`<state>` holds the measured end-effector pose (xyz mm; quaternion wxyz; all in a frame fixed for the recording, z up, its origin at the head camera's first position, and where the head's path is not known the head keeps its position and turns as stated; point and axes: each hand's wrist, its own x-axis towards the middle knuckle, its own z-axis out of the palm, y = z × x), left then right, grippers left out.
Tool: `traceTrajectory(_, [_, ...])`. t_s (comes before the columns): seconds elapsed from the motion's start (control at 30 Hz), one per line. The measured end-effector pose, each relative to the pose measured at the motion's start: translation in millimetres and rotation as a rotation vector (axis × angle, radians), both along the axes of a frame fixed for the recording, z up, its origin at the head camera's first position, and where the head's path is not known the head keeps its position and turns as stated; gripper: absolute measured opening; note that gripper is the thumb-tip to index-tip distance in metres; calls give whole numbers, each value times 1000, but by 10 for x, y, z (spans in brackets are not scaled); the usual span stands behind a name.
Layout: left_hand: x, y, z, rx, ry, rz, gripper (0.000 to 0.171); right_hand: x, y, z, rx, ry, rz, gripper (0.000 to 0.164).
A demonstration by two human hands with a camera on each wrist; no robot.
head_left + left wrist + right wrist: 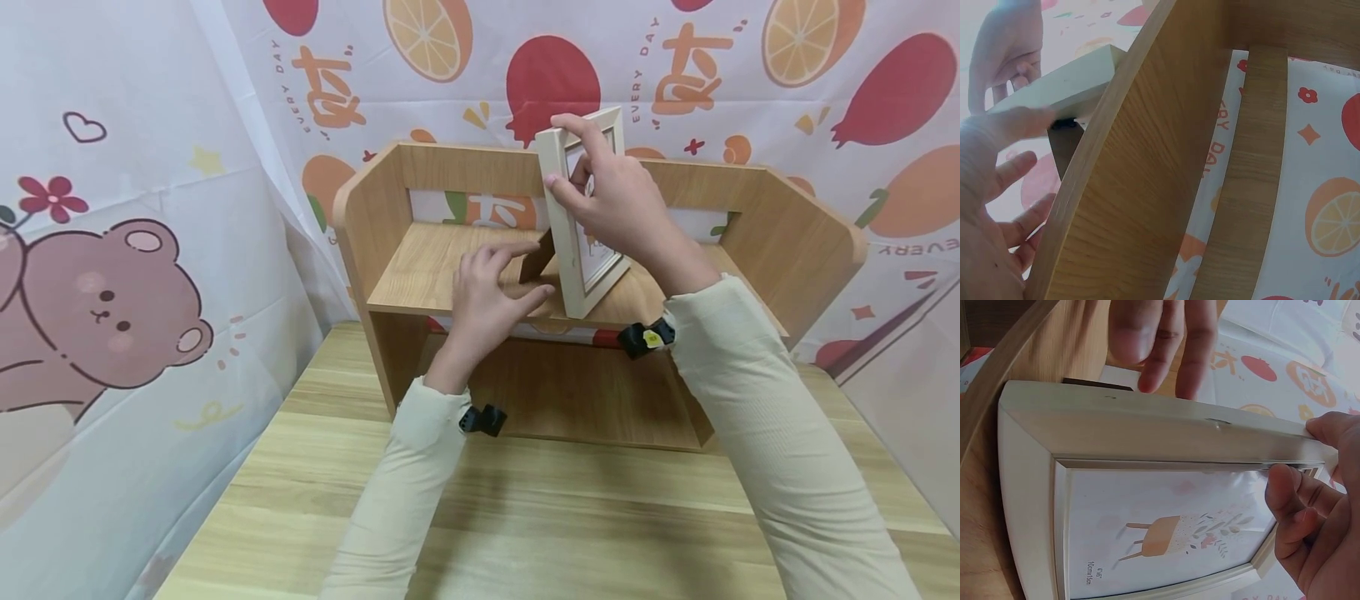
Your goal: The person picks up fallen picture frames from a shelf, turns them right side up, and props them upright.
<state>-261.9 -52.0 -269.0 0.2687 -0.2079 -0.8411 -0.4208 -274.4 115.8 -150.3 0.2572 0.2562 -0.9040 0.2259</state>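
A cream picture frame (568,225) stands upright, turned at an angle, on the upper board of a wooden desk shelf (420,267). My right hand (618,187) grips its upper part, thumb on the side edge and fingers over the top and front. In the right wrist view the picture (1191,544) shows a plant in an orange pot. From the frame's back sticks out a dark support leg (536,257). My left hand (487,292) is beside that leg with fingers spread and thumb near the frame; whether it touches either cannot be told.
The shelf stands on a light wood table (315,500), its raised side panels (810,242) flanking the upper board. Below is a lower compartment (585,387). Printed cloth (480,92) hangs behind, and a bear-patterned cloth (112,292) hangs at left.
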Motion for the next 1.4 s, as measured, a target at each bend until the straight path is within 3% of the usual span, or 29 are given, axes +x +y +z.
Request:
traceTrajectory(0.23, [58, 90, -36, -22, 168, 0, 55, 1, 10, 8, 11, -1, -3, 57])
traceTrajectory(0.6, [111, 270, -81, -26, 257, 85, 66, 15, 9, 9, 9, -31, -7, 59])
traceTrajectory(1.07, [120, 423, -153, -41, 239, 199, 70, 12, -11, 23, 22, -23, -12, 59])
traceTrajectory(1.4, [131, 447, -138, -57, 213, 207, 67, 22, -18, 45, 35, -36, -22, 61])
